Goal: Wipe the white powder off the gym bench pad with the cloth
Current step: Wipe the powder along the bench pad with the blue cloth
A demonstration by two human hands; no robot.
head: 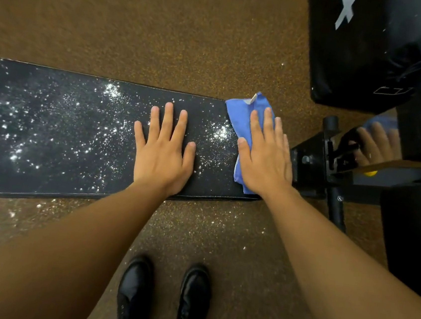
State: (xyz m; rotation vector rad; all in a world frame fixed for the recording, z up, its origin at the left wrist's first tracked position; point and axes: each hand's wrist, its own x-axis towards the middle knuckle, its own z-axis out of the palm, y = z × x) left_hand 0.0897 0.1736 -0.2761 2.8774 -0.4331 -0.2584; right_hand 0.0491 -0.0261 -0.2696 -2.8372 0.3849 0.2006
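The black pad [64, 128] lies flat across the view, running from the left edge to its right end near the middle, and white powder [24, 137] is scattered over most of its top, thickest toward the left and in a small patch near the right end. The blue cloth [245, 116] sits on that right end of the pad, bunched and partly hanging past the end. The right hand [264, 154] lies flat on the cloth, palm down, fingers straight and close together, pressing it onto the pad. The left hand [164, 146] rests palm down on the bare pad just left of the cloth, fingers straight and slightly spread, holding nothing. Powder also speckles the brown floor [166, 30] along the near side of the pad. Just past the pad's right end is the black metal frame [316, 155], and beyond it a shiny surface mirrors the right hand. A large black cushion [358, 50] stands on the far side of the frame. Two black shoes [163, 297] stand on the floor on the near side of the pad.
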